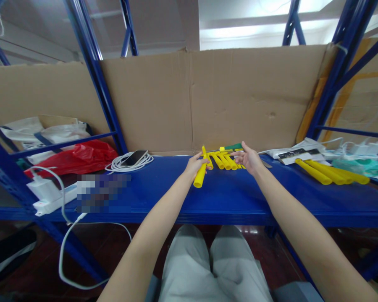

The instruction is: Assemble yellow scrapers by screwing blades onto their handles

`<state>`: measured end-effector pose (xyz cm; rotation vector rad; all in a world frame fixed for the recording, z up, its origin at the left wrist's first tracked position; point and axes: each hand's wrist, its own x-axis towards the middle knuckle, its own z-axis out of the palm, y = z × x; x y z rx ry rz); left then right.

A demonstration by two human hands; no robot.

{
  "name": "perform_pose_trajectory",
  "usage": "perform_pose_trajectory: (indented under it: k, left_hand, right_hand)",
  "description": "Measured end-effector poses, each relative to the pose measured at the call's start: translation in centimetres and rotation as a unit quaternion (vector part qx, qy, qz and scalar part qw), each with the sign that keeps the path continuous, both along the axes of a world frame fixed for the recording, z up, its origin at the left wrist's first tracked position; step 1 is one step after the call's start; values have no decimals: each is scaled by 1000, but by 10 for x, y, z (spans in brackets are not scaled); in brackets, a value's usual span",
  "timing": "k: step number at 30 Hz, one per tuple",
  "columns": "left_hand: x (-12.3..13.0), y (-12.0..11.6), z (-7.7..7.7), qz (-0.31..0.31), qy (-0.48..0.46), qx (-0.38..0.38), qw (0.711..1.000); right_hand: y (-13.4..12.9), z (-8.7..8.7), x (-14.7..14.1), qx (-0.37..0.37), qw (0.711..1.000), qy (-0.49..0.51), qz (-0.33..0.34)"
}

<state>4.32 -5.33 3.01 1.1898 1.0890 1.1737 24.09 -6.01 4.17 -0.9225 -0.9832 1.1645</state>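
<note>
My left hand (pixel 195 164) is closed around a yellow tube (pixel 200 176), which slants upright with its wider end low and toward me. In my right hand (pixel 248 158) is a screwdriver (pixel 233 147) with a green and yellow handle, held by the thumb and fingers at the handle's rear. Its thin shaft points left at the upper part of the tube; whether the tip touches it I cannot tell. Behind and between my hands, several more yellow tubes (pixel 226 162) lie side by side on the blue shelf (pixel 164 188).
More yellow tubes (pixel 318 171) lie at the right, beside a black-and-white packet (pixel 297 155) and green plastic (pixel 359 167). A phone (pixel 136 158) rests on a coiled white cable (pixel 115 164) at the left, near a red bag (pixel 91 157) and power strip (pixel 55 202). Cardboard (pixel 239 96) stands behind.
</note>
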Motion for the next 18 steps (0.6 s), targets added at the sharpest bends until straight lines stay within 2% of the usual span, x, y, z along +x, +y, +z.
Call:
perform_pose_trajectory:
  k: [6,13,18]
  left_hand:
    - [0,1,0,1,-5,-5,1000]
    - [0,-2,1,1,-2,4,1000]
    - [0,-2,1,0,-1,0,1000]
  right_hand:
    - [5,-4,-1,18,999,12,-42]
    - [4,-7,-2,47,992,-47,-106]
    - [2,-6,-1,59,991,-52,-109]
